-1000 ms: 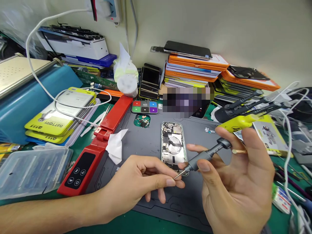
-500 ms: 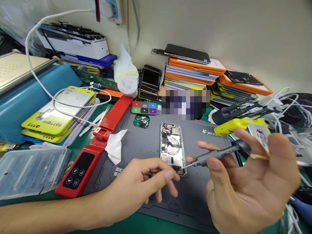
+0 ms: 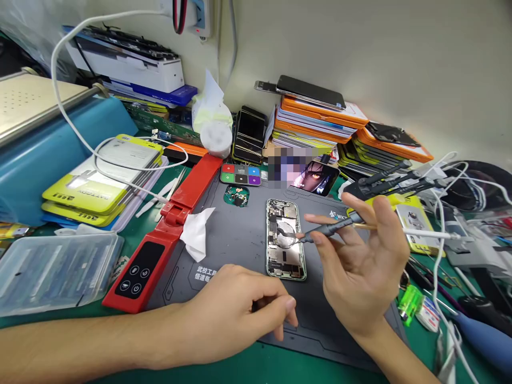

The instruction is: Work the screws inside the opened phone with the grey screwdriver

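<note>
An opened phone [image 3: 285, 246] lies face down on the grey work mat [image 3: 236, 245], its inner parts showing. My right hand [image 3: 362, 272] grips a slim grey screwdriver [image 3: 330, 229] between thumb and fingers; the tip points left over the phone's right edge. A thin stick also juts from that hand to the right. My left hand [image 3: 240, 314] rests on the mat just in front of the phone, fingers curled with thumb and forefinger pinched; whether it holds anything is hidden.
A red bar-shaped device [image 3: 168, 229] and a white tissue [image 3: 196, 234] lie left of the phone. A clear plastic box [image 3: 52, 272], yellow battery packs [image 3: 100, 186], stacked orange boxes [image 3: 316, 117], a tool stand [image 3: 384, 184] and cables [image 3: 444, 234] crowd the bench.
My right hand has moved the screwdriver away from my left fingertips and forward, tip now over the phone. My left hand has dropped onto the mat and curled shut. The view has shifted a little.
</note>
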{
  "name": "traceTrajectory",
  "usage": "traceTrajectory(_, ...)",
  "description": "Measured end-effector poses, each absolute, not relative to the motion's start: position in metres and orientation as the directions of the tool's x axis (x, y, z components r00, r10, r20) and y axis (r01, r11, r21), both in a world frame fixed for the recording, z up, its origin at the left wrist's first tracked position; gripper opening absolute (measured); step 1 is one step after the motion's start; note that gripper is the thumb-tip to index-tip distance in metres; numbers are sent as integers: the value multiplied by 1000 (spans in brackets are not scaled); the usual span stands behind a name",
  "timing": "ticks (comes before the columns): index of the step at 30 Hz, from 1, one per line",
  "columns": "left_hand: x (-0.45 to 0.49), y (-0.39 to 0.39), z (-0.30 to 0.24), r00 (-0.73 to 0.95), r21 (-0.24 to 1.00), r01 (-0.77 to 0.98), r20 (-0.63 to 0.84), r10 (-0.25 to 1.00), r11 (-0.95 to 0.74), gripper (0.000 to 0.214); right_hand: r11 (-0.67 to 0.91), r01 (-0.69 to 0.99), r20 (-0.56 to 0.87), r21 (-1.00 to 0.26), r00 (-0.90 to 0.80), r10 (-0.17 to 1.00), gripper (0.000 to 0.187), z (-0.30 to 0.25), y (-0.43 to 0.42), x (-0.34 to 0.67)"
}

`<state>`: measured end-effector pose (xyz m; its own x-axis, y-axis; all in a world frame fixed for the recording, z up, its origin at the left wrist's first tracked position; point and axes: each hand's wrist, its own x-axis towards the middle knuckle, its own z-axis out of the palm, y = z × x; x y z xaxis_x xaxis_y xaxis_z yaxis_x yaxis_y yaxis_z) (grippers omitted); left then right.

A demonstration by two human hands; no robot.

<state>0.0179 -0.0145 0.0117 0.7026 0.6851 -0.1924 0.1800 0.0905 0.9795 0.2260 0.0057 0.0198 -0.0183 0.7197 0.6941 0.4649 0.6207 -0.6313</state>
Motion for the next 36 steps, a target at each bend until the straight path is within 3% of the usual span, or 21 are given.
traceTrajectory(5,18,-15,10,712,981,192,-165,682,37,32,648,503,694,-572,-125,709,90,11,8,222)
traceTrajectory(24,18,-15,10,712,979,205,-148,687,-2,32,648,515,668,-562,-180,722,93,-5,8,225)
traceTrajectory(32,19,-16,8,708,983,186,-131,694,-4,32,711,592,717,-379,-299,630,84,-1,-1,231)
traceTrajectory(36,20,-15,9,712,981,193,-143,687,3,33,691,619,737,-373,-254,626,86,0,4,231)
